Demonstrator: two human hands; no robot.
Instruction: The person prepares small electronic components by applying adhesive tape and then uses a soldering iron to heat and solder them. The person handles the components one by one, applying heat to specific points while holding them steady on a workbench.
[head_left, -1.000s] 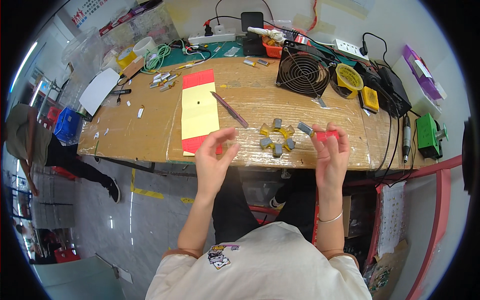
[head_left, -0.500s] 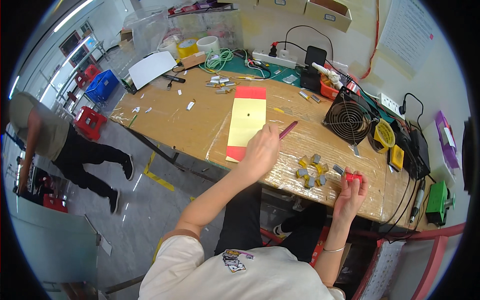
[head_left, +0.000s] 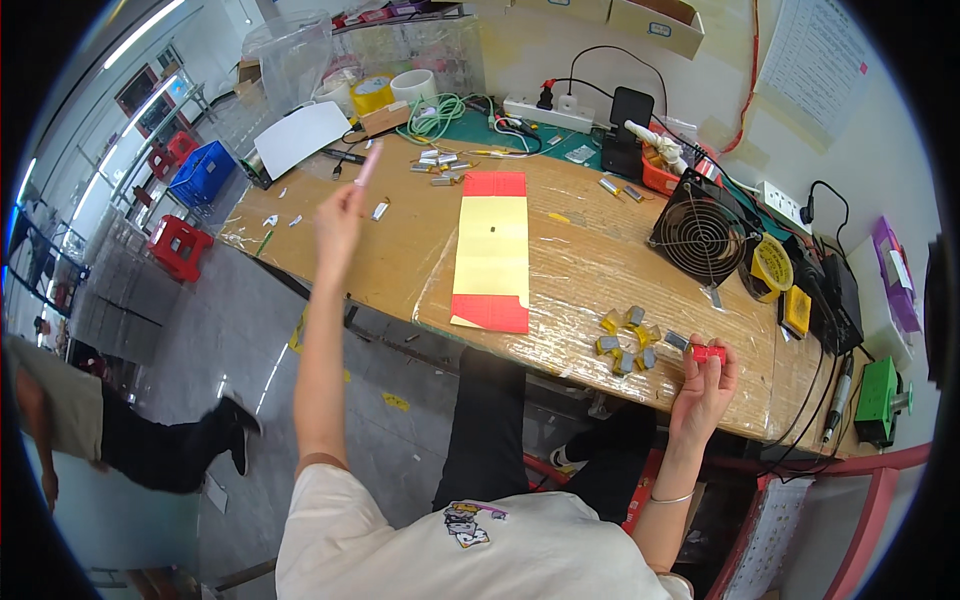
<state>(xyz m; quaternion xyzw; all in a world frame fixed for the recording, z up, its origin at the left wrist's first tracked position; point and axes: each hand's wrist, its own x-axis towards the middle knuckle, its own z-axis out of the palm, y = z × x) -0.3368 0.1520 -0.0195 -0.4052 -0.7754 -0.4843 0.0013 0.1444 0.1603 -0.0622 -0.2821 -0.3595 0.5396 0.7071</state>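
1. While a yellow sheet w/ red ends (head_left: 491,250) lies flat mid-bench, my left hand (head_left: 338,215) is raised, pinching 1 pink stick (head_left: 367,165).
2. Right hand (head_left: 703,385) pinches 1 small red block (head_left: 709,353) beside yellow-grey parts (head_left: 627,340).

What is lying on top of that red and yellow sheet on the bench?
Only one tiny dark piece lies on the red and yellow sheet, near its middle. The sheet hides whatever may be beneath it.

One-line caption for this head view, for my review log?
Seated person lifts a pink stick in the left hand while the right hand pinches a small red piece at the wrapped workbench.
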